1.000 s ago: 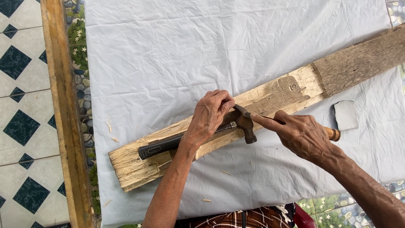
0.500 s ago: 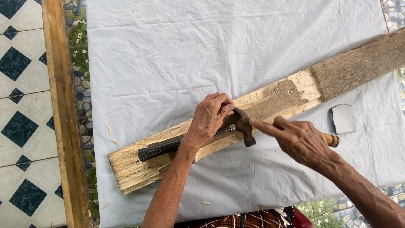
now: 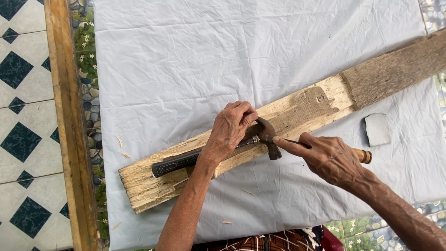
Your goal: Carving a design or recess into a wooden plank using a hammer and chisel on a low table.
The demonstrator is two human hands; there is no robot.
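Wooden plank (image 3: 302, 109) under hammer (image 3: 218, 148), left hand (image 3: 230, 128) gripping it.

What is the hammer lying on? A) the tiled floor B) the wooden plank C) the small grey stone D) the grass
B: the hammer lies along the plank, with the left hand pressing on it near its head.

Rough splintered wooden plank (image 3: 297, 109), wrinkled cloth (image 3: 232, 51)
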